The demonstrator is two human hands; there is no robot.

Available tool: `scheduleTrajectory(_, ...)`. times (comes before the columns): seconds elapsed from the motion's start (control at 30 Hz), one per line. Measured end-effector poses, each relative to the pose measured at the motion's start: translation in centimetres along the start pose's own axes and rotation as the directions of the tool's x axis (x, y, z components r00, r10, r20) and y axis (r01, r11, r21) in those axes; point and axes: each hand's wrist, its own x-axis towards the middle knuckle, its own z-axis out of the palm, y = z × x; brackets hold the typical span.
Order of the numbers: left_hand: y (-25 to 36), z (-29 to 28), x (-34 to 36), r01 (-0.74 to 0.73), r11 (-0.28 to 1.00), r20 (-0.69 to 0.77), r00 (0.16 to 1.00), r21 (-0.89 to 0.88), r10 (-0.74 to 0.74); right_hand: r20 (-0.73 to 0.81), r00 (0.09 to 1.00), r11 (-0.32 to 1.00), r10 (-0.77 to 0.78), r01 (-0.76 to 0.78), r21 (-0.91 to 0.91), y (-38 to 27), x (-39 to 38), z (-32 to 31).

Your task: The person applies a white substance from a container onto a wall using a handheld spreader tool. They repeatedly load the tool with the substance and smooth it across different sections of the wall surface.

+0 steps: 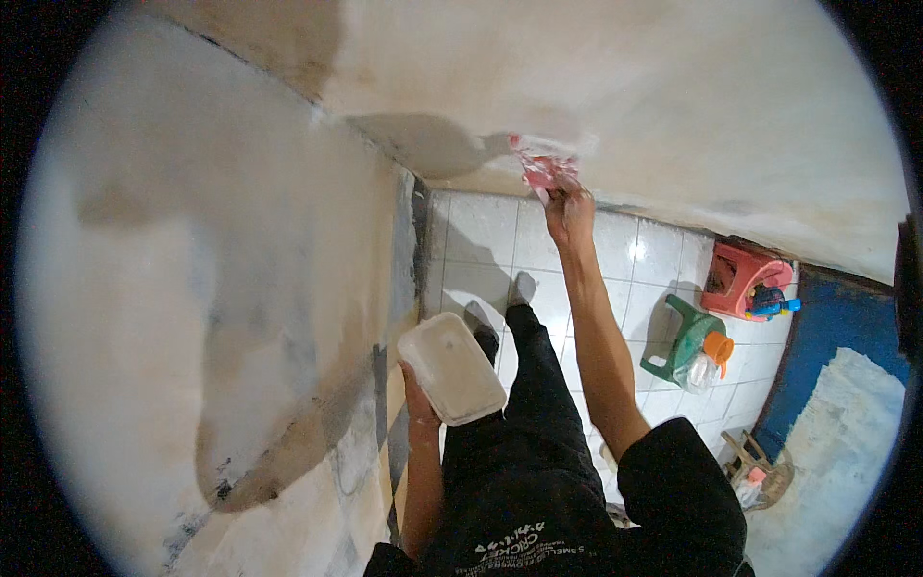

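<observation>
My right hand (574,213) is raised at arm's length, its fingers closed round a red putty scraper (548,171). Whitish paste smears the scraper's blade, which lies against the wall ahead (692,106). A pale wet-looking patch shows on the plaster beside the blade. Lower down, in front of my body, my left hand (417,394) grips a white rectangular tub (473,413) by its left side. The tub is tilted, and its inside looks coated with pale stuff; how much it holds I cannot tell. Fingers under the tub are hidden.
A patchy wall (260,288) rises close on my left, meeting the wall ahead in a corner. On the white tiled floor (481,226) to the right stand a red stool (735,274) with blue items, a green stool (683,332) with an orange cup (717,346), and a wooden stool (769,486).
</observation>
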Motion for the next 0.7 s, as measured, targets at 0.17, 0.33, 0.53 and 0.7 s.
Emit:
scheduleTrajectory(0.17,-0.1,-0.1,0.0,0.029,0.999,0.050,0.998,0.017,-0.029,0.012,0.849,0.603,0.528,-0.385,0.699,2.5,0.0,-1.4)
scheduleTrajectory(0.33,-0.2,-0.8,-0.3,0.011,0.998,0.049,0.999,0.055,-0.014,-0.081,0.927,0.676,0.365,-0.205,0.708,4.8,7.4,-1.6)
scheduleTrajectory(0.53,-0.2,-2.3,-0.4,0.012,0.999,0.069,0.997,0.048,-0.016,0.083,0.957,0.743,0.278,-0.269,0.612,-3.7,-1.5,-2.1)
scheduleTrajectory(0.7,-0.2,-2.5,1.2,0.007,0.998,0.103,0.995,0.057,-0.013,-0.100,0.904,0.788,0.416,-0.304,0.536,-4.1,-12.2,-3.4)
